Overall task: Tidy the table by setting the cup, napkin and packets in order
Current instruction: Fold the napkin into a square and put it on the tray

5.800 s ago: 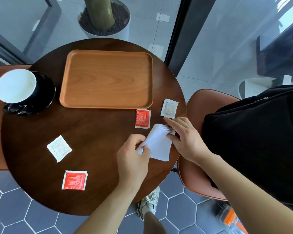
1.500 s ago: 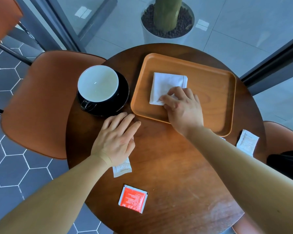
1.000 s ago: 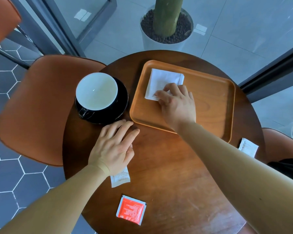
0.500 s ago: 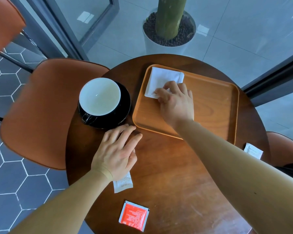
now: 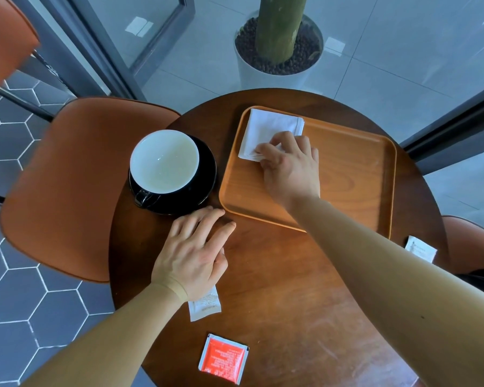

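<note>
A folded white napkin [image 5: 268, 127] lies in the far left corner of the wooden tray [image 5: 347, 177]. My right hand [image 5: 291, 169] rests on the napkin's near edge, with bent fingertips and thumb pressing down on it. Left of the tray, a white-lined black cup [image 5: 164, 160] stands on its black saucer [image 5: 206, 174]. My left hand [image 5: 193, 252] lies flat on the table just in front of the saucer, and its heel covers part of a white packet [image 5: 204, 305]. A red packet [image 5: 224, 358] lies nearer to me. Another white packet [image 5: 421, 248] sits at the right rim.
The round dark wooden table [image 5: 291, 303] is small. An orange chair [image 5: 67, 185] stands at its left side and another [image 5: 470, 247] at the right. A potted plant [image 5: 277, 65] stands behind glass at the back.
My right hand has slid the napkin across the tray into its far left corner. My left hand has stayed flat beside the saucer.
</note>
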{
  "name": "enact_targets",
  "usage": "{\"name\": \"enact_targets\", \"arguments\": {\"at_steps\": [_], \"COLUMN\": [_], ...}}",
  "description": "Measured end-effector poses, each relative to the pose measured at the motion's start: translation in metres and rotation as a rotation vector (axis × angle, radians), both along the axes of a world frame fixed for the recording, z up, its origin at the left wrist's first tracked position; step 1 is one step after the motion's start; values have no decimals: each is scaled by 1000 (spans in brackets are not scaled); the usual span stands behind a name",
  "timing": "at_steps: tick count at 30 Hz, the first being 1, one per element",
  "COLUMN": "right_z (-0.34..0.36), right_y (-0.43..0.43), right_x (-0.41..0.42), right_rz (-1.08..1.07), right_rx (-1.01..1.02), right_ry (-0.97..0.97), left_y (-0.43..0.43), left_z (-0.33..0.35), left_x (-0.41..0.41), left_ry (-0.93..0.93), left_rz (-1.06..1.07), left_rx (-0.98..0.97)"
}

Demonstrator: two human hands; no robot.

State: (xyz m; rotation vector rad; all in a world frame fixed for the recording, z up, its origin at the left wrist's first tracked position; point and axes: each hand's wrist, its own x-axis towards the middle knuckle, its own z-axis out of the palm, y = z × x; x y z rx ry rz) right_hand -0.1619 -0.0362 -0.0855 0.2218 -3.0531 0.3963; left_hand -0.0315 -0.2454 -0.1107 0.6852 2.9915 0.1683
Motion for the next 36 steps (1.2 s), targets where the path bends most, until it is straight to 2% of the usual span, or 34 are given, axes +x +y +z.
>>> {"name": "enact_targets", "arguments": {"at_steps": [24,36], "right_z": [9,31], "right_y": [-2,22], "right_x": [1,43], "right_rz": [12,8], "right_rx": [-38,-113], "right_ry": [-48,-18], "left_y": [0,0], "left_z": [0,-3], "left_x": [0,0], "left_ry": [19,60], "left_rz": [17,14], "left_rx": [30,67]}}
